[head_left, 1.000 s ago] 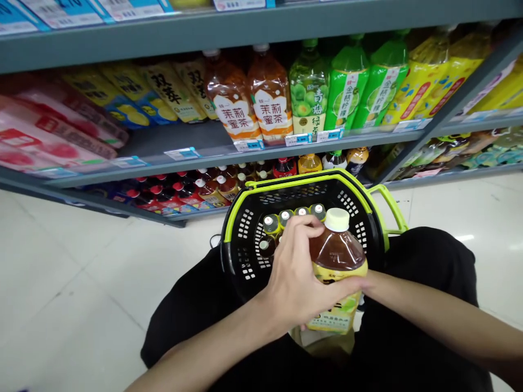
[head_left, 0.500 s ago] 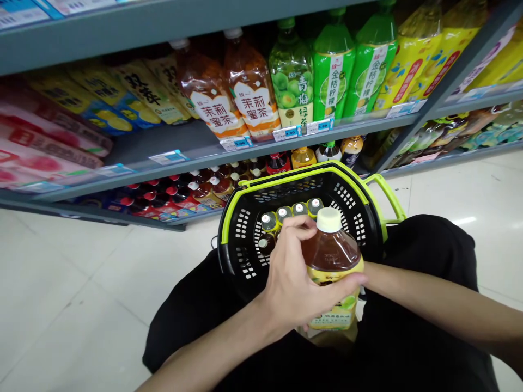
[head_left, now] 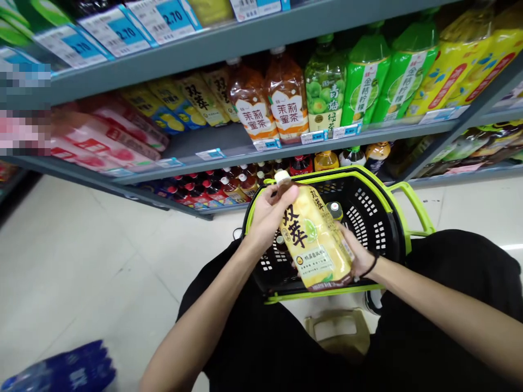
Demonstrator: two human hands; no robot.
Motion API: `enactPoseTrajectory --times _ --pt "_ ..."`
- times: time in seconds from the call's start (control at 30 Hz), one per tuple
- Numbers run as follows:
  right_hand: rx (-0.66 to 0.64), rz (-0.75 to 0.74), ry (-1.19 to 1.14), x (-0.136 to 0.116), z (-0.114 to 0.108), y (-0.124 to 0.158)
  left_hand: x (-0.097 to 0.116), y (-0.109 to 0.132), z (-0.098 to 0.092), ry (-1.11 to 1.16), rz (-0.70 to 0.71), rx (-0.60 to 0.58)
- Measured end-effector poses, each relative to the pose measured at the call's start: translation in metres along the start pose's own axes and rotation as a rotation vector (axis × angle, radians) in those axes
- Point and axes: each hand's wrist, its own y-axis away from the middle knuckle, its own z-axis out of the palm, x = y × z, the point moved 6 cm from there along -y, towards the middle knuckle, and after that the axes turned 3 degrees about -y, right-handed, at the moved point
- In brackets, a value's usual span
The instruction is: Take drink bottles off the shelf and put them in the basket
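A large tea bottle [head_left: 314, 245] with a yellow label and white cap leans over the shopping basket [head_left: 393, 204], its capped end pointing up and toward the shelf. My left hand [head_left: 267, 215] is closed round its neck and shoulder, thumb across the front. Closed against the lower right side of the bottle is my right hand [head_left: 358, 253], its fingers partly hidden behind it. The black basket has a lime-green rim and stands before my knees. Inside it, a capped bottle [head_left: 335, 210] shows past the held one, which hides most of the contents.
The shelf [head_left: 183, 141] ahead carries jasmine tea bottles [head_left: 251, 111], green bottles [head_left: 368, 76] and pink packs [head_left: 106, 141]. Dark bottles with red caps [head_left: 204, 190] stand on the level below. A blue pack of bottles [head_left: 65, 370] lies on the floor at left. Between my legs is a stool [head_left: 339, 326].
The tea bottle has gone from upright near my lap to tilted over the basket, its label now facing me. My left hand has shifted up to its neck. The view has swung left.
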Motion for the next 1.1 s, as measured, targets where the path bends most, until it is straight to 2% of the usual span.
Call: enactPoseTrajectory --times 0.1,0.23,0.37,0.47,0.6,0.8,0.97,1.1 --pt "0.206 -0.189 0.026 -0.015 -0.013 0.000 0.012 -0.005 -0.016 -0.034 0.121 0.081" --pt "0.361 -0.353 0.249 -0.026 -0.025 0.002 0.015 -0.007 -0.024 -0.161 0.225 0.155" --pt "0.443 -0.395 0.510 -0.029 -0.034 0.006 0.000 -0.010 -0.021 -0.279 0.173 0.163" --pt "0.493 -0.429 0.583 -0.030 -0.038 0.010 -0.006 -0.012 -0.018 -0.298 0.157 0.126" --pt "0.500 -0.450 0.445 -0.027 -0.038 0.014 -0.001 -0.007 -0.007 -0.273 0.182 -0.022" --pt "0.506 -0.376 0.123 -0.019 -0.045 0.015 -0.003 0.001 -0.001 -0.167 0.219 -0.175" --pt "0.427 -0.341 -0.033 -0.016 -0.039 0.015 0.003 -0.001 -0.003 -0.025 0.222 -0.248" --pt "0.318 -0.225 -0.095 -0.009 -0.028 0.019 0.010 0.007 0.004 0.026 0.195 -0.325"
